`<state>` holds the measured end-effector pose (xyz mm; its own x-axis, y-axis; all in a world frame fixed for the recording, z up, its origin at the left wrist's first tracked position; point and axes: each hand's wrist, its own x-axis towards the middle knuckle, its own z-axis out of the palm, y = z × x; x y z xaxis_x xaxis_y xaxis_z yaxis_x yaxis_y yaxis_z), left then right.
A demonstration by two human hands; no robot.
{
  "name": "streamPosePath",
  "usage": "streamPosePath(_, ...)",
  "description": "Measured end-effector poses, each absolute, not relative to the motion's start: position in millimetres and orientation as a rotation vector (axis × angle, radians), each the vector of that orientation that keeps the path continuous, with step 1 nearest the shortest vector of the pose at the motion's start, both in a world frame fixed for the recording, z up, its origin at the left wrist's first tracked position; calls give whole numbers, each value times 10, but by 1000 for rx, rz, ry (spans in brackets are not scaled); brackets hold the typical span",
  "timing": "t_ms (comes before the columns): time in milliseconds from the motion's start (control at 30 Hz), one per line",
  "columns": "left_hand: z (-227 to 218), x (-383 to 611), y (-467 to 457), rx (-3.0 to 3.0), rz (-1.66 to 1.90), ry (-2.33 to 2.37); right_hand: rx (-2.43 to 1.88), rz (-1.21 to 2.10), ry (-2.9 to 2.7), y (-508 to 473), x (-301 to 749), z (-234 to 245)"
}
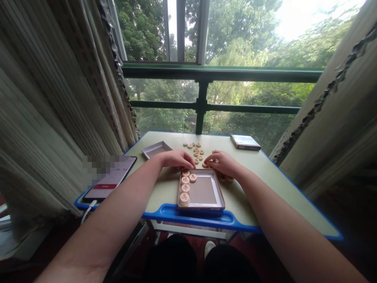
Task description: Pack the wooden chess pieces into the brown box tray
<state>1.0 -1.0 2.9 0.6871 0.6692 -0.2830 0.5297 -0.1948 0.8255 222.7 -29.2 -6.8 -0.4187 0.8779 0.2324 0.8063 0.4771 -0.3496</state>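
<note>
A shallow open box [207, 188] lies near the table's front edge. Chinese chess pieces with red characters [185, 188] line its left side in a column, and another piece [193, 178] sits beside the upper part of that column. My left hand [179, 159] is closed over the box's far left corner; whatever its fingertips hold is hidden. Just past the far right corner, my right hand [222, 162] has its fingertips on a Chinese chess piece [205, 164]. More loose pieces [197, 153] are scattered beyond the box, between and behind the hands.
A box lid [156, 149] lies behind my left forearm. A phone [112, 181] with a cable plugged in rests on the table's left edge. At the back right is a flat case [245, 142]. Some pieces [227, 179] lie partly hidden under my right wrist.
</note>
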Motion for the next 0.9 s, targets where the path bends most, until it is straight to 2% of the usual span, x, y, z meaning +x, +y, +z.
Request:
streamPosePath(267,11,0,4,1864,157,952,-2062,-125,-2011,-215,2440,-109)
streamPosePath(533,-2,-6,18,1852,162,945,-1896,38,-2201,-102,2466,-223)
streamPosePath(900,19,0,10,1852,151,951,-1824,73,-2062,-100,2427,-223)
